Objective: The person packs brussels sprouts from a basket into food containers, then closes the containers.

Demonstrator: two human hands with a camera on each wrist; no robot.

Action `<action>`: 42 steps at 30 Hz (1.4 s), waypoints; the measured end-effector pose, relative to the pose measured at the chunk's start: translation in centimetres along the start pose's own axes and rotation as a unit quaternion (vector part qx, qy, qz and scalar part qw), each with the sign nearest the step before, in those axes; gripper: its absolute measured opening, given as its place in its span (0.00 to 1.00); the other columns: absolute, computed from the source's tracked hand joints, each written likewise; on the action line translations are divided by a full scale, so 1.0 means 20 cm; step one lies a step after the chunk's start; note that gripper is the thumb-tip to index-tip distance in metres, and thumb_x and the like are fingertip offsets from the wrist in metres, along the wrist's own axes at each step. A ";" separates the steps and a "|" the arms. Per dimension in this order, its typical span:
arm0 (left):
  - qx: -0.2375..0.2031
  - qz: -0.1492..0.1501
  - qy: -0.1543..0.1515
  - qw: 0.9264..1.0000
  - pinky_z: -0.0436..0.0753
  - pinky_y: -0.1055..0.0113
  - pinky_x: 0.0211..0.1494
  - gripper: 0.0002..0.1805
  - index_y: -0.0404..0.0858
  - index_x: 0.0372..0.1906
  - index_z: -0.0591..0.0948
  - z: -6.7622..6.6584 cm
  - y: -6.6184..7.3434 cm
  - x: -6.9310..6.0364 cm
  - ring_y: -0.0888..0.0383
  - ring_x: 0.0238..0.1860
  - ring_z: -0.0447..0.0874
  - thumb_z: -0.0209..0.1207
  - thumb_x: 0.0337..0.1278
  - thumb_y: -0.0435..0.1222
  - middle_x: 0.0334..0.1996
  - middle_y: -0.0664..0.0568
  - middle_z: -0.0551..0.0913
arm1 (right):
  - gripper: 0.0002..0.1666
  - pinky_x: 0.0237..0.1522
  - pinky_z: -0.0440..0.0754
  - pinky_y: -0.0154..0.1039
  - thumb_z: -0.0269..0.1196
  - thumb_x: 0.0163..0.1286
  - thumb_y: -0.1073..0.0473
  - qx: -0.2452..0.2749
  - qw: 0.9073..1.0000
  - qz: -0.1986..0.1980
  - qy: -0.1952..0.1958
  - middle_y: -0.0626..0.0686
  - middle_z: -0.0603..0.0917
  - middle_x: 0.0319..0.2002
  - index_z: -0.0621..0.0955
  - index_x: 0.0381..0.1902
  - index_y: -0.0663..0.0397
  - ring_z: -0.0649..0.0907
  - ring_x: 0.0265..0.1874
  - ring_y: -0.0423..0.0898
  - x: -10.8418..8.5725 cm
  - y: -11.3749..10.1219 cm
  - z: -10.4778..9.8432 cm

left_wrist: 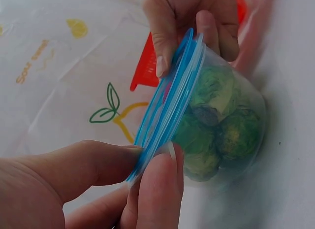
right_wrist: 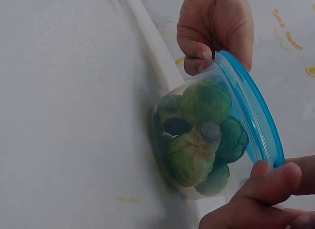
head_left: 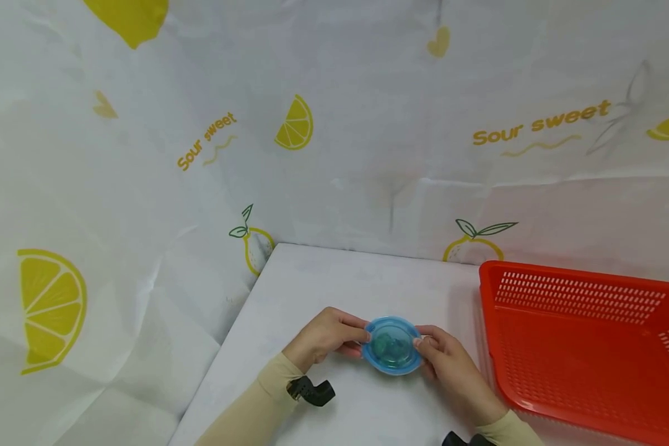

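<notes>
A clear round container with a blue lid stands between both hands. Several Brussels sprouts show through its wall. At one side of the rim the left hand pinches lid and rim, thumb on top and fingers beneath. Opposite it, the right hand pinches the rim the same way. In the left wrist view the lid lies over the container's mouth; whether it is fully seated I cannot tell.
To the right on the white table stands a red plastic basket with slotted walls. A white sheet printed with lemons hangs behind and to the left. Dark straps with camera mounts are on the wrists.
</notes>
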State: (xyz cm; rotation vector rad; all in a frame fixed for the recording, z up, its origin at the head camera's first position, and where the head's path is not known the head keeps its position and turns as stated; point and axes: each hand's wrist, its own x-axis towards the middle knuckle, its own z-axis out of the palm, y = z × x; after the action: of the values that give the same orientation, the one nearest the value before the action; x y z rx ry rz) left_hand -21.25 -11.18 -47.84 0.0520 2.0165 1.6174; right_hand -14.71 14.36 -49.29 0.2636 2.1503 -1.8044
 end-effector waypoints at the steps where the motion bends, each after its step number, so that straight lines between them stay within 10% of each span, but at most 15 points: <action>1: -0.003 0.000 -0.002 1.000 0.92 0.68 0.34 0.14 0.35 0.51 0.93 0.00 0.00 0.00 0.62 0.25 0.89 0.75 0.59 0.32 0.34 0.47 0.92 | 0.27 0.29 0.71 0.36 0.55 0.86 0.56 0.002 1.000 0.001 -0.003 0.52 0.75 0.28 0.72 0.75 0.62 0.75 0.28 0.48 0.00 0.00 0.00; 42: -0.086 -0.007 -0.025 0.996 0.89 0.71 0.29 0.16 0.32 0.50 0.93 -0.02 -0.06 0.07 0.64 0.21 0.86 0.74 0.54 0.28 0.24 0.52 0.89 | 0.25 0.24 0.70 0.33 0.59 0.84 0.58 0.095 0.993 0.019 0.062 0.46 0.74 0.24 0.79 0.73 0.62 0.72 0.21 0.42 0.02 0.02 0.03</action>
State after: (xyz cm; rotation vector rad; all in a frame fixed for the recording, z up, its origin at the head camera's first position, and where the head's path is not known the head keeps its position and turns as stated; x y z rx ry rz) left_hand -22.31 -11.34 -49.53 0.0147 1.8294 1.7557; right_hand -14.92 13.79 -49.89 0.4688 2.0381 -2.0219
